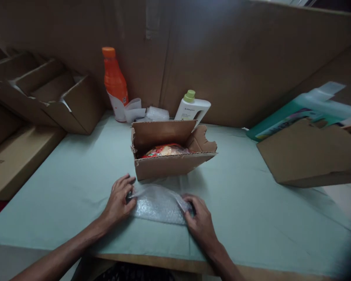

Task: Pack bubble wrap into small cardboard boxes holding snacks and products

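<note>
Clearly, a bundle of clear bubble wrap (159, 203) lies flat on the pale green counter (76, 183), just in front of an open cardboard box (169, 164). It is translucent and dimpled, and something dark shows at both of its ends. The left hand (119, 201) presses its left end, fingers curled down around it; the right hand (200, 220) pinches the right end, fingers closed on the wrap. Inside the box sits a red packet (163, 150).
</note>
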